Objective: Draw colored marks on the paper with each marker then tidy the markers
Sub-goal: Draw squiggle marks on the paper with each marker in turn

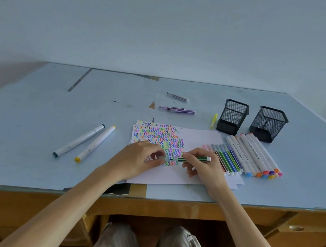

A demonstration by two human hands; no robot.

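White paper [198, 135] lies at the table's middle, its left part filled with rows of coloured zigzag marks [160, 137]. Over the paper my right hand [204, 167] grips a thin dark green striped marker [195, 158] lying nearly level. My left hand [142, 157] pinches a clear cap [163, 158] right at the marker's tip end. A row of thin and thick markers [246, 157] lies side by side on the paper's right.
Two black mesh pen holders [233, 117] [268, 124] stand behind the marker row. Two thick white markers [85, 141] lie to the left. Purple pens [177, 110] [177, 97] and a yellow highlighter [213, 121] lie further back. The wooden desk front [249, 216] is below.
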